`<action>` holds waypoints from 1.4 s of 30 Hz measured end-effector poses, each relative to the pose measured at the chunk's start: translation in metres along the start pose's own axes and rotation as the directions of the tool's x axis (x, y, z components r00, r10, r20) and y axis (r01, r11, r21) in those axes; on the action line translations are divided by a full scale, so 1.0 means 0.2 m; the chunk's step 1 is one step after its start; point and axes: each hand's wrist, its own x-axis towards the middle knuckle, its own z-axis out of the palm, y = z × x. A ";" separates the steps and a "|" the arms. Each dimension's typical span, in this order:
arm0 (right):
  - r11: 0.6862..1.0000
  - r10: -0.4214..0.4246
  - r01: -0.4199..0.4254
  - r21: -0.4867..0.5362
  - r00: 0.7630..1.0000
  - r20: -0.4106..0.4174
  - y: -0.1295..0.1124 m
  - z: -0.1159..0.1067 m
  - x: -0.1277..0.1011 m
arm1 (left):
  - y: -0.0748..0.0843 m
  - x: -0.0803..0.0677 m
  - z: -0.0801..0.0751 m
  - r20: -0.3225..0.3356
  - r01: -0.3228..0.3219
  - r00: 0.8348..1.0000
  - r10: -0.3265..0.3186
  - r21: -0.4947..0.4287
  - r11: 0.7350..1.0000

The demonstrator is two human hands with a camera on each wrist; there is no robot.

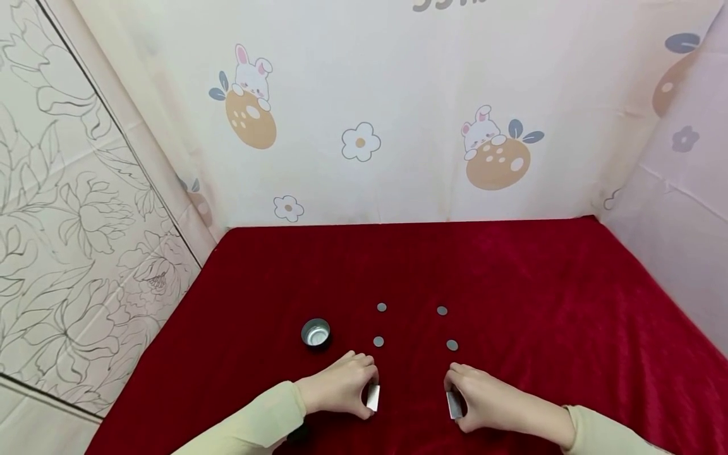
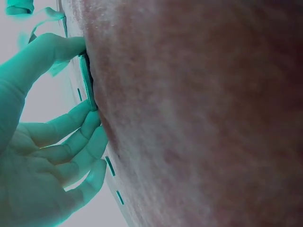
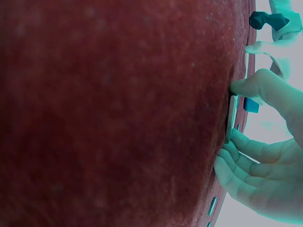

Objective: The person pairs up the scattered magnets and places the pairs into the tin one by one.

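At the near edge of the red-covered tabletop (image 1: pixel 512 278), the person's left hand (image 1: pixel 338 392) curls its fingers and thumb around a small flat metal plate (image 1: pixel 373 397), its grip closed on the piece, which stands on edge on the cloth; the left wrist view shows the same plate (image 2: pixel 86 80) pinched between the thumb above and the fingertips (image 2: pixel 90 120) below, its lower edge against the fabric; the right hand (image 1: pixel 483 398) mirrors this a little way to the right, gripping a second metal plate (image 1: pixel 454 404) upright on the cloth, and the right wrist view shows that plate (image 3: pixel 232 118) held thin-edge-on between thumb and fingers (image 3: pixel 236 142); beyond the hands lie four small grey discs flat on the cloth, two on the left (image 1: pixel 382 307) (image 1: pixel 378 341) and two on the right (image 1: pixel 442 310) (image 1: pixel 452 345), each pair in a line running away from the nearer hand; a small round metal cup (image 1: pixel 315 332) stands open-side-up to the left of the discs, near the left hand but apart from it; cream sleeves (image 1: pixel 256 423) cover both forearms; printed cloth panels with rabbits and flowers (image 1: pixel 398 126) wall in the back and sides.
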 end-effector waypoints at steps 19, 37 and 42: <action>0.995 0.075 -0.078 0.066 0.996 0.056 -0.04 0.01 0.07 | 0.05 0.09 0.01 0.009 -0.022 1.000 0.022 -0.029 0.999; 0.991 0.109 -0.114 0.072 0.991 0.081 -0.08 0.03 0.16 | 0.09 0.15 0.02 -0.013 -0.037 0.999 0.037 -0.006 0.999; 0.989 0.120 -0.128 0.077 0.988 0.101 -0.09 0.04 0.18 | 0.10 0.15 0.02 -0.026 -0.039 0.999 0.040 0.005 0.999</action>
